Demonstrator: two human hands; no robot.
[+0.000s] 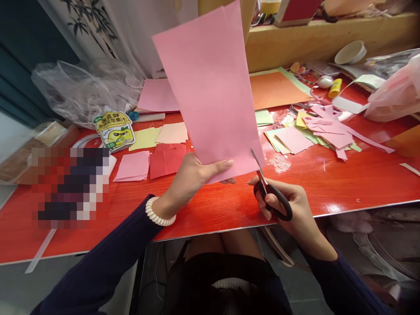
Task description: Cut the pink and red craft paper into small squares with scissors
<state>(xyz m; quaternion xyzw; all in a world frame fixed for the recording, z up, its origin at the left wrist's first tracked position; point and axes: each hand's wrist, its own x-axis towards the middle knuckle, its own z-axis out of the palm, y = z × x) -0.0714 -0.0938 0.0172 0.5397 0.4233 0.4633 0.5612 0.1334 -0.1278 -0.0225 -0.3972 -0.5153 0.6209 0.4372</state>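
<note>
Head view. Principal item: pink sheet (210, 96), one, held tilted above the tabletop (210, 214), rising between and beyond your hands, bottom edge nearest you. Left hand (190, 177): closed on the sheet's bottom edge, thumb in front, fingertips showing below. Right hand (295, 203): gripping black-handled scissors (261, 176) at the sheet's lower right corner; one blade lies against the near face, the other cannot be made out. Step in hand, as judged: cutting up alongside the right edge. Next move likely calls for a steady left grip and blades kept parallel to that edge as you close them. Left of the sheet: pink cards (132, 166), red paper (166, 161), a pouch (114, 131). Right: offcuts (333, 131), orange sheet (278, 89), yellow tube (335, 88).
</note>
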